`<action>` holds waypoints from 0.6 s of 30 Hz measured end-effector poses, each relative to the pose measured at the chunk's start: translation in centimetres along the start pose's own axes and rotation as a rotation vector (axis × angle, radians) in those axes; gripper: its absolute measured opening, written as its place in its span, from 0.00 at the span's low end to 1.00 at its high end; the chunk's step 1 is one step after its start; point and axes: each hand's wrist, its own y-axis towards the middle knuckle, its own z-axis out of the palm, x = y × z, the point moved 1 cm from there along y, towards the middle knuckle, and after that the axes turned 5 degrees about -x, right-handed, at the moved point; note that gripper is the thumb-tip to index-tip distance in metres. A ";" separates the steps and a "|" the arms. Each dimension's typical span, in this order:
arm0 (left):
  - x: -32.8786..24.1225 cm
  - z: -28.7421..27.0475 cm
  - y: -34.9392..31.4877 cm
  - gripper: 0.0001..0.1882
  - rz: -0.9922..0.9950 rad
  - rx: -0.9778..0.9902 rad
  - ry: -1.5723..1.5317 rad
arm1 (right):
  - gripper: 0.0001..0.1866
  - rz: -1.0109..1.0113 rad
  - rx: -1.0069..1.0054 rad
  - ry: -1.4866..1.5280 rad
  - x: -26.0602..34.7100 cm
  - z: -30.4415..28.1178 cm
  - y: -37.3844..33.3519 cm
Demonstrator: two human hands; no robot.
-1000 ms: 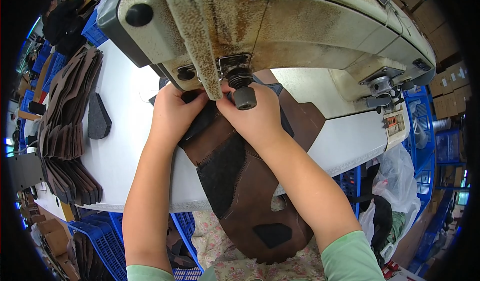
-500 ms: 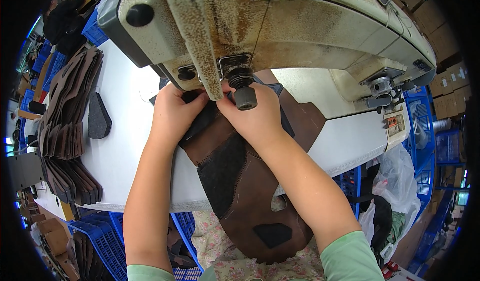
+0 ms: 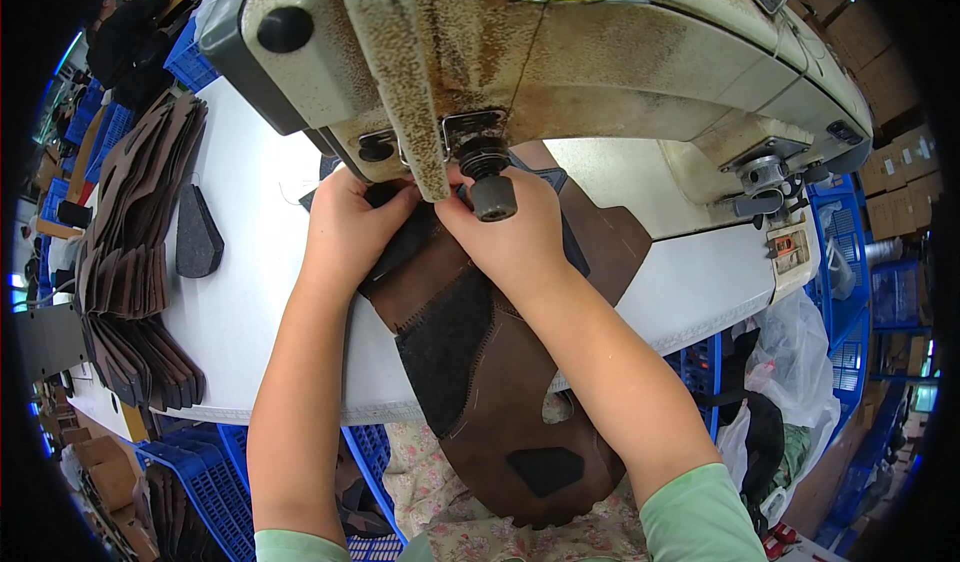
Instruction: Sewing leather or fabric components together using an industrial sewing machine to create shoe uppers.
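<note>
partly, the sewing machine [image 3: 600,72] hides the fingers [image 3: 398,206]; whether they pinch the brown piece [image 3: 520,372], i cannot tell.

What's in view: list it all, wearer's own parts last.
Sewing machine: one, stained cream, top centre
Workpiece: one, brown and black, centre
Table: one, white, under machine
Stacked pieces: several, brown and black, left
Loose piece: one, black, beside stack
Crates: several, blue, around table
Boxes: several, brown, right edge
Plastic bags: some, clear, lower right
Floral cloth: one, pale, lap
Another person: one, dark clothing, upper left
Sleeves: two, pale green, bottom edge
Left grip: one, bare, on workpiece
Right grip: one, bare, on workpiece
</note>
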 end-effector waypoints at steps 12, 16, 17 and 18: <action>1.3 0.3 0.0 0.09 0.037 -0.006 0.017 | 0.09 -0.016 0.023 -0.061 -0.5 0.4 -0.1; 1.0 0.2 0.1 0.10 0.040 0.000 0.035 | 0.09 -0.014 0.008 -0.057 -0.8 0.7 -0.1; 1.0 0.3 0.1 0.10 0.040 -0.001 0.035 | 0.09 -0.015 0.008 -0.057 -0.9 0.8 -0.1; 1.0 0.3 0.1 0.10 0.036 -0.001 0.031 | 0.09 -0.015 -0.001 -0.050 -0.9 0.9 -0.1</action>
